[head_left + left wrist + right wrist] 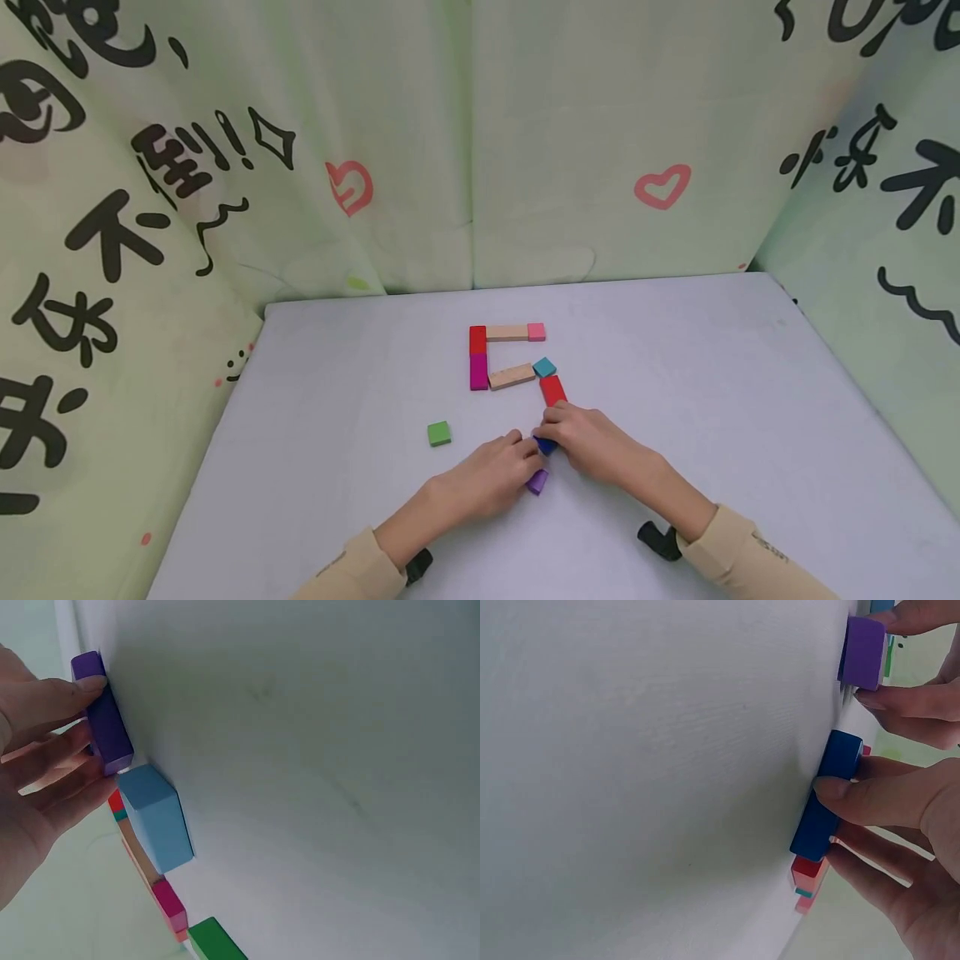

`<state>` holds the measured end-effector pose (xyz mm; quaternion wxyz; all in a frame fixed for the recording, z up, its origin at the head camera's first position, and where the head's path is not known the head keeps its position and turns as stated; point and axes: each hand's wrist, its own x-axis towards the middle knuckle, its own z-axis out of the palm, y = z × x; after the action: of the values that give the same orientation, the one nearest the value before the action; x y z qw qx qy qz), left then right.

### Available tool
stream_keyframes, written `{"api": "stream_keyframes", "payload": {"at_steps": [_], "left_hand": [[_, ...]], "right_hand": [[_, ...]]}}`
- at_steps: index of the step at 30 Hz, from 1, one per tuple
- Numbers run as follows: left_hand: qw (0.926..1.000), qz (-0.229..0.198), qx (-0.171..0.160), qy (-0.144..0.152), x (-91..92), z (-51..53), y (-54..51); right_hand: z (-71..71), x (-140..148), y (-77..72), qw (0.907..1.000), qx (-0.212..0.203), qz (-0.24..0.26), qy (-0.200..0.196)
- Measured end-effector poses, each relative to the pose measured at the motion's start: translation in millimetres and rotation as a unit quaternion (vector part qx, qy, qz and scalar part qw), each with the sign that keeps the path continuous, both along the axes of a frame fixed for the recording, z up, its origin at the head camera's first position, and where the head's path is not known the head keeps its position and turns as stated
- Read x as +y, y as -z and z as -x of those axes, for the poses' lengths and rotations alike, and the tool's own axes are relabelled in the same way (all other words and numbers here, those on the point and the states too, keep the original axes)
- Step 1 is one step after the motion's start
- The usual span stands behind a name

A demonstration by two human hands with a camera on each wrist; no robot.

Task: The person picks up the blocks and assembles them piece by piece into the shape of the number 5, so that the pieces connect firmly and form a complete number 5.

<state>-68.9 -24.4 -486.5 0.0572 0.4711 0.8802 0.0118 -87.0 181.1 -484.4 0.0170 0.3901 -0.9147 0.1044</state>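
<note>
My left hand (487,473) pinches a purple block (111,731) between thumb and fingers. In the left wrist view a light blue block (161,821) stands beside that block's end; the hand hides it in the head view. My right hand (600,442) grips a long dark blue block (823,825), its thumb on the near face and fingers behind. The purple block lies just nearer the body than the blue one, with a small gap in the right wrist view. Beyond the blue block, a red block (552,390) lies close to the right fingertips.
Farther back, a teal block (544,367), a wooden block (512,377), a magenta block (478,375), a red block (477,340), another wooden block (507,333) and a pink block (536,332) form a bent line. A green block (438,433) lies alone on the white table (337,375).
</note>
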Motion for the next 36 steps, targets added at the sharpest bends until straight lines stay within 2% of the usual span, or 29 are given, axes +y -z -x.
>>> {"api": "stream_keyframes", "payload": {"at_steps": [9,18,28,36], "left_hand": [[0.9995,-0.017,0.002,-0.028,-8.2,8.9,-0.1],[0.9968,-0.026,-0.023,-0.072,-9.9,15.4,1.2],[0.9952,-0.045,-0.014,-0.086,-9.5,19.1,3.5],[0.9952,-0.047,-0.02,-0.083,-7.6,18.5,2.3]], "right_hand": [[0.2,-1,0.7,1.0,0.004,-0.006,0.005],[0.6,-1,0.5,1.0,0.001,-0.002,0.004],[0.5,-1,1.1,1.0,0.003,0.0,0.004],[0.2,-1,2.0,1.0,0.004,-0.001,0.005]]}}
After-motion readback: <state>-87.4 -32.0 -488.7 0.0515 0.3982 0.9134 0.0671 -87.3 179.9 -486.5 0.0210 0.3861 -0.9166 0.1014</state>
